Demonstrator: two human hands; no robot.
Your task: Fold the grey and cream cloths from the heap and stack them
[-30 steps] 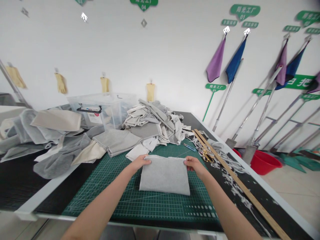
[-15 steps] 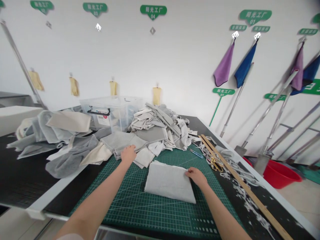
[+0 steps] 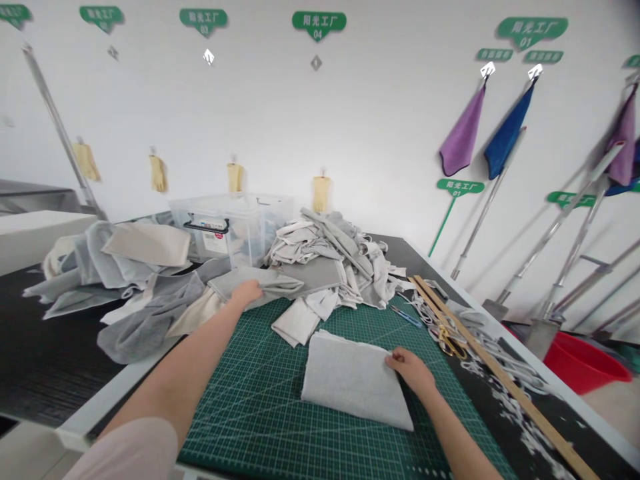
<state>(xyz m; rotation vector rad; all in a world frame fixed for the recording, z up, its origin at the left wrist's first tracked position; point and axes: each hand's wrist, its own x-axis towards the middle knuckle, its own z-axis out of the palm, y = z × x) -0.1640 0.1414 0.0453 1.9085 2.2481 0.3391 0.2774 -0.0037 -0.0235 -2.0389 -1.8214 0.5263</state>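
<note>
A folded light-grey cloth (image 3: 355, 380) lies flat on the green cutting mat (image 3: 260, 393). At its upper right corner, my right hand (image 3: 413, 370) pinches the edge between thumb and fingers. Farther left, my left hand (image 3: 247, 292) is closed on another grey cloth (image 3: 275, 282), which is bunched and partly lifted; the fingertips are hidden in it. Beside that cloth, a smaller pale folded piece (image 3: 296, 321) rests on the mat. A large heap of grey cloths (image 3: 345, 247) rises just behind.
A clear plastic box (image 3: 225, 230) stands behind more grey cloths (image 3: 125, 267) at the left. Along the right lie a blue-handled cutter (image 3: 406, 316), gold-handled scissors (image 3: 453, 342), a wooden strip (image 3: 505, 387) and white scraps (image 3: 530, 433). A red basin (image 3: 585, 363) sits beyond the table edge.
My left hand has drawn the grey cloth up and left, bunching it and uncovering more mat. My right hand still pinches the folded cloth's corner. The whole view has shifted slightly.
</note>
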